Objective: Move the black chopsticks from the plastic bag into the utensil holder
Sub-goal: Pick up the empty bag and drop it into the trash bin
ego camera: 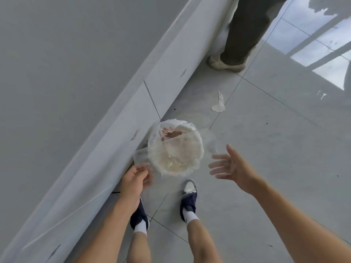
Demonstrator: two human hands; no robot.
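One grey tiled floor (266, 149) runs beside one white wall base (133, 103), with one other person's trousered leg (245, 29) and shoe at the top. One translucent plastic bag (175, 149), its mouth open and its contents blurred, hangs above the floor between two hands and above two dark blue shoes (189, 198). The left hand (135, 177) pinches a clear plastic edge beside the bag; the right hand (230, 164) is spread and holds nothing; one paper scrap (219, 105) lies apart.
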